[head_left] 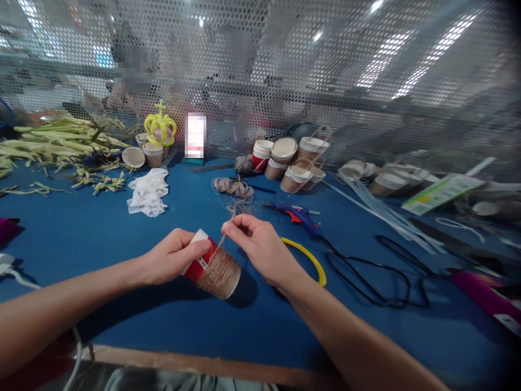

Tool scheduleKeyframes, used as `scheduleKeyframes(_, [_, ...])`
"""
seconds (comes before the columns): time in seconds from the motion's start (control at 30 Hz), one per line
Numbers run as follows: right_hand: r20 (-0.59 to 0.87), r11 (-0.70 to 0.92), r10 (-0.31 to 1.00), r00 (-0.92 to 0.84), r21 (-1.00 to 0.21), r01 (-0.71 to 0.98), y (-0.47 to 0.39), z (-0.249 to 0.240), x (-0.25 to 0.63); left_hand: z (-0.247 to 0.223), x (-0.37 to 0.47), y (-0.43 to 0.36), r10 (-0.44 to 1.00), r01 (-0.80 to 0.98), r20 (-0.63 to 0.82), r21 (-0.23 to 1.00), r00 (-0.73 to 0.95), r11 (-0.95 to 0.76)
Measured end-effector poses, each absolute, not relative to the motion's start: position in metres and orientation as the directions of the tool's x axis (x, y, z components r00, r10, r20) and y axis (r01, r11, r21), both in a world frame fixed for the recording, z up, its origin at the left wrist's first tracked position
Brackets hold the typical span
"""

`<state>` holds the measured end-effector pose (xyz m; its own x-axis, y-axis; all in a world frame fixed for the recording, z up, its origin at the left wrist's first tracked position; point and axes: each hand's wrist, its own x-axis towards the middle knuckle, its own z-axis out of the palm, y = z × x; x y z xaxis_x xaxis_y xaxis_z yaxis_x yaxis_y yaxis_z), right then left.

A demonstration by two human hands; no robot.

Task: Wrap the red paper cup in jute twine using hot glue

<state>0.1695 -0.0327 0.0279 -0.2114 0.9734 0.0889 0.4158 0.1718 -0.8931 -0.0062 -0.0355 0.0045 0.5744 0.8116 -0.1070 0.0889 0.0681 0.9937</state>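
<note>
My left hand point(179, 252) grips a red and white paper cup point(218, 271) by its upper part, thumb on the near side. The cup lies tilted just above the blue table, and rows of brown twine cover its lower half. Between the thumb and fingers of my right hand point(254, 239) is pinched the loose twine point(222, 240), which leads down to the wound part. Beyond that hand the twine runs back to a loose coil of twine point(232, 187) on the table. The fingers of my left hand behind the cup are hidden.
A blue glue gun point(299, 214) with a black cord and a yellow ring point(311, 258) lie right of my hands. Clear glue sticks point(391, 214) are further right. Twine-wrapped cups point(297, 176) stand at the back, a white cloth point(148, 191) and pale dried stalks point(57, 138) at the left.
</note>
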Motion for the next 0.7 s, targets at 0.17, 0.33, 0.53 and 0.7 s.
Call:
scheduleKeyframes(0.17, [0.080,0.170,0.972,-0.222,-0.891,0.421,-0.0316,0.0271,0.1677,0.0062,-0.0063,-0.0361,0.811,0.084,-0.074,0.996,0.580,0.030])
scheduleKeyframes(0.33, [0.089,0.188,0.967,-0.240,-0.881,0.434,-0.0314,0.0241,0.1674,0.0044,-0.0071,-0.0364,0.802,0.082,-0.063,0.996,0.595,0.017])
scheduleKeyframes(0.53, [0.061,0.183,0.958,-0.279,-0.882,0.435,-0.0299,0.0211,0.1662,0.0040,-0.0069,-0.0365,0.789,0.070,-0.027,0.997,0.613,-0.021])
scheduleKeyframes(0.7, [0.032,0.162,0.955,-0.296,-0.890,0.427,-0.0295,0.0186,0.1647,0.0041,-0.0078,-0.0350,0.782,0.073,0.005,0.995,0.624,-0.065])
